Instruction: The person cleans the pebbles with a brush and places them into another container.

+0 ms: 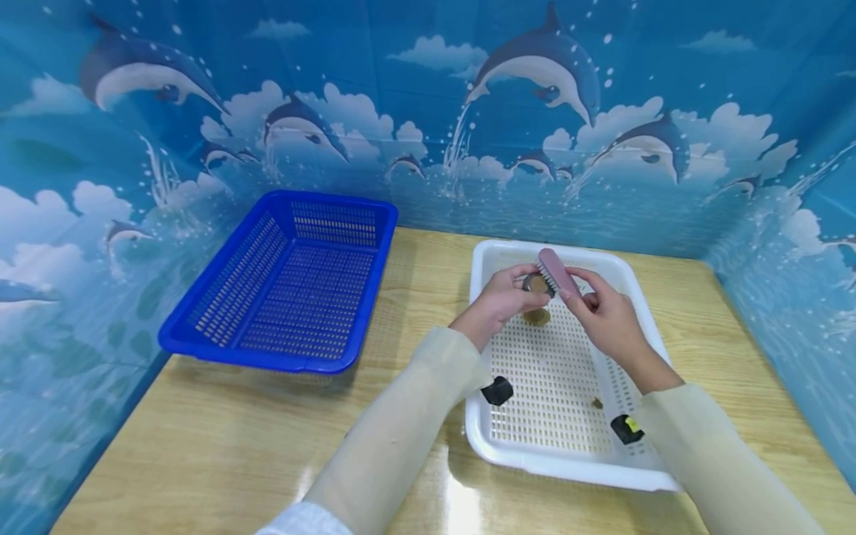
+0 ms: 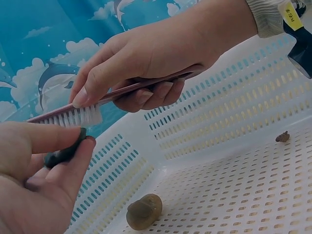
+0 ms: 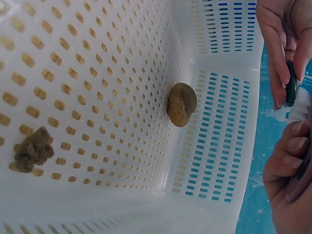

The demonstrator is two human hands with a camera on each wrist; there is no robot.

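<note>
Above the far half of a white perforated basket [image 1: 563,475], my left hand [image 1: 500,301] pinches a dark, flat, rounded piece [image 2: 66,152] between thumb and fingers; it looks like a stone or shell, but I cannot tell which. My right hand [image 1: 608,319] grips a pink brush [image 1: 553,269] by its handle. White bristles [image 2: 80,117] point down at the dark piece, touching it or very close. Below the hands, a smooth brown stone-like piece [image 3: 182,105] lies on the basket floor. A small rough brown lump [image 3: 34,150] sits nearer the basket's front right.
To the left stands a blue perforated basket [image 1: 294,360] on the wood-grain table [image 1: 221,423]. A dolphin-print sheet [image 1: 428,134] closes off the back and both sides. Black wrist-worn devices, one at the left wrist [image 1: 498,391] and one at the right [image 1: 627,429], hang over the white basket.
</note>
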